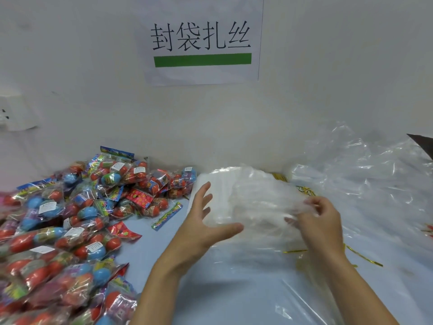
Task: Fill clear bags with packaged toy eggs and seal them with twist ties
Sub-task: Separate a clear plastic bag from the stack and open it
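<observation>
A stack of clear bags (253, 195) lies flat on the table ahead of me. My left hand (203, 221) rests open at the stack's left edge, fingers spread, thumb lying across the plastic. My right hand (321, 221) pinches a thin clear bag at the stack's right side and lifts its edge. A big heap of packaged toy eggs (70, 219), red and blue eggs in printed wrappers, covers the table's left part. Gold twist ties (363, 256) lie to the right of my right wrist, and more twist ties (302, 190) show behind the stack.
Crumpled clear plastic sheeting (375, 179) is piled at the right against the white wall. A paper sign (201, 41) with a green bar hangs on the wall ahead. Smooth plastic (257, 296) covers the light blue table (150, 245) between my forearms.
</observation>
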